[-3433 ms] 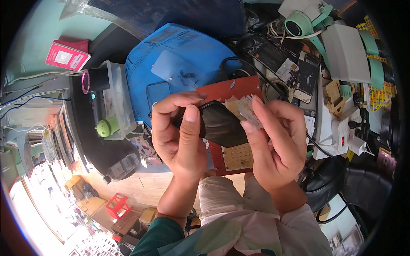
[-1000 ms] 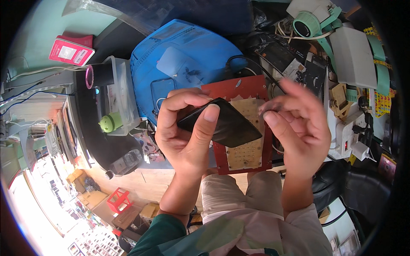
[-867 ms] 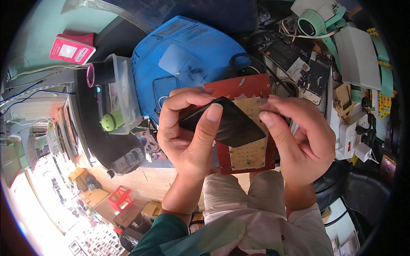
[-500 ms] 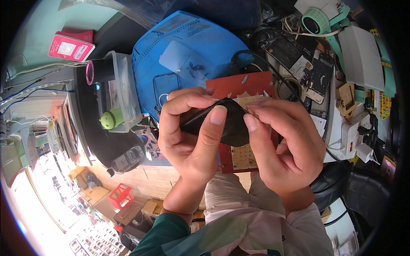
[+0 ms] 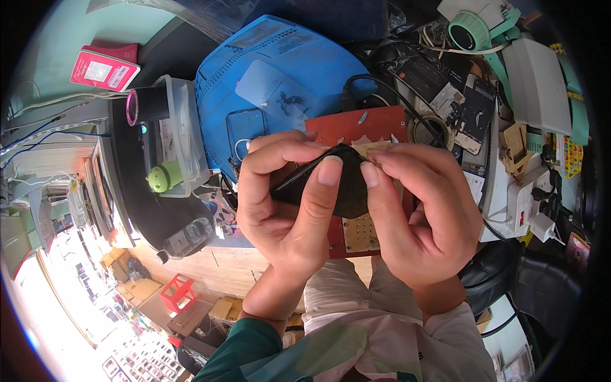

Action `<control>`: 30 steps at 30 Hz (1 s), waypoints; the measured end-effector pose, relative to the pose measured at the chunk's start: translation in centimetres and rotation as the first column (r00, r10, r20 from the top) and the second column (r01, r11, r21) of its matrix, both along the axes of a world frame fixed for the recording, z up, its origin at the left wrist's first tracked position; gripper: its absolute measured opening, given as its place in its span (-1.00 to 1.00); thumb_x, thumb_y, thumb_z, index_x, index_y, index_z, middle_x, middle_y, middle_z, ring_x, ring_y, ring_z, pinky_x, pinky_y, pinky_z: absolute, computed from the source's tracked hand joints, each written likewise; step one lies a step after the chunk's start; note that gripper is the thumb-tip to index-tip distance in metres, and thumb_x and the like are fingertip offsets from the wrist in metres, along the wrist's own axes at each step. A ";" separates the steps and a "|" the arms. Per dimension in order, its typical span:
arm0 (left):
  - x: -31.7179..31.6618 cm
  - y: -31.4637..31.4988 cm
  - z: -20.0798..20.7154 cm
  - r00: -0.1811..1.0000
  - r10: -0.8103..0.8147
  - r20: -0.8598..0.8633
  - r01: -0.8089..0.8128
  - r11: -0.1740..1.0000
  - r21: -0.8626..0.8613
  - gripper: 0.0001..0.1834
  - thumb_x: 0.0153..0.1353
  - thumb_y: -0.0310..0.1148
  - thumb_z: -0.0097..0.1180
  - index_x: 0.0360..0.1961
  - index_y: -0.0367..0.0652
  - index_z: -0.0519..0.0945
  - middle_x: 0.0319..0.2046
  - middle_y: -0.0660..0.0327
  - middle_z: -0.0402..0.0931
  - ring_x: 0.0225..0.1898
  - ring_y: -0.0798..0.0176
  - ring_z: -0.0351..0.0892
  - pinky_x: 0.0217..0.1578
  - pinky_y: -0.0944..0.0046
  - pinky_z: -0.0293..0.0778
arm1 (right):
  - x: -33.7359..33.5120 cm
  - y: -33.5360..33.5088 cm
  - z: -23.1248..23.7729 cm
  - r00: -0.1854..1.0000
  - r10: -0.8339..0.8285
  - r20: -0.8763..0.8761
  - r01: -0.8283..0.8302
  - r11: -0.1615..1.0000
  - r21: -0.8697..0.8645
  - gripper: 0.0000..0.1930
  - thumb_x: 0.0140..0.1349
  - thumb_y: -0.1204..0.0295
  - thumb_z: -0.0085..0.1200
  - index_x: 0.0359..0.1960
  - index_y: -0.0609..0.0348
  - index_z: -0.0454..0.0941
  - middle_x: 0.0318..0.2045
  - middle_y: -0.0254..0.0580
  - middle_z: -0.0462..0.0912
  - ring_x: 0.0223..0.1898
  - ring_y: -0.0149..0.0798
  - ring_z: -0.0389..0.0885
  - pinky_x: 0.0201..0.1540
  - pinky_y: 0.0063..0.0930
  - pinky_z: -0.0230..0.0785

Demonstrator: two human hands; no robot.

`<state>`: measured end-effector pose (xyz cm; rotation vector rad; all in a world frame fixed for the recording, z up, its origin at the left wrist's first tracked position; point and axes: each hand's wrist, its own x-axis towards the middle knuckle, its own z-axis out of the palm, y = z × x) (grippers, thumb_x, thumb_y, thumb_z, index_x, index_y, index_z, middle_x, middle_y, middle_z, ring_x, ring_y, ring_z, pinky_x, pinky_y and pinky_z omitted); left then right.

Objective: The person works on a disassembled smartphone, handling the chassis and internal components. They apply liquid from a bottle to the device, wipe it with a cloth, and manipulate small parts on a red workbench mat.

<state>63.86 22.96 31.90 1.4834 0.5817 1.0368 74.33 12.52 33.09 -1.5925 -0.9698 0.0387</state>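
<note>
My left hand [image 5: 289, 219] is closed around a flat black slab that looks like a phone [image 5: 352, 194], held tilted above the work surface. The left thumb lies along its face and the fingers wrap behind it. At the slab's right edge, near the upper corner, my right hand [image 5: 436, 216] pinches with thumb and forefinger. Whether a thin film or cover is between those fingertips is too small to tell. Beneath both hands lies a red board [image 5: 334, 127] with a tan plate with holes [image 5: 363, 235] on it, partly hidden by the hands.
A blue mat [image 5: 219, 83] bears a clear phone case [image 5: 246, 124]. Dismantled phone parts [image 5: 474, 121] and a black cable [image 5: 410, 105] lie at the right, near a power strip [image 5: 519, 207]. Leftward are a clear plastic bin [image 5: 181, 137], a green figure [image 5: 165, 177] and a plastic bottle [image 5: 188, 240].
The left thumb has slid slightly rightward on the black slab. My right fingers have shifted a little along its edge, and both hands keep their hold.
</note>
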 end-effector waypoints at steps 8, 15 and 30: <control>0.0 0.0 0.0 1.000 -0.003 -0.004 0.003 1.000 -0.005 -0.79 0.33 -0.55 0.31 -0.06 -0.33 0.59 -0.06 0.01 0.57 0.03 0.15 0.58 0.20 0.15 0.45 | 0.1 0.3 -0.9 0.976 -0.021 0.219 0.012 0.999 0.040 -0.75 0.24 0.78 0.30 -0.06 0.39 0.67 -0.13 0.06 0.73 -0.13 -0.07 0.78 -0.04 -0.28 0.69; -0.3 0.6 -0.3 0.998 -0.065 0.015 0.063 0.995 0.082 -0.81 0.35 -0.50 0.31 -0.08 -0.33 0.62 -0.09 0.03 0.59 0.00 0.13 0.56 0.22 0.06 0.42 | 0.1 -0.5 -0.5 0.996 0.070 -0.051 -0.067 0.995 0.069 -0.74 0.26 0.75 0.31 -0.02 0.40 0.66 -0.09 0.09 0.74 -0.05 -0.08 0.79 -0.05 -0.34 0.69; -1.2 0.9 -0.5 0.988 -0.142 0.051 0.138 0.987 0.082 -0.81 0.32 -0.48 0.35 -0.09 -0.31 0.67 -0.11 0.06 0.56 0.00 0.14 0.53 0.16 0.10 0.43 | -0.2 -1.5 0.8 0.988 0.088 -0.125 -0.089 0.996 -0.003 -0.85 0.28 0.67 0.34 -0.13 0.42 0.72 -0.14 0.07 0.76 -0.15 -0.17 0.76 -0.15 -0.45 0.60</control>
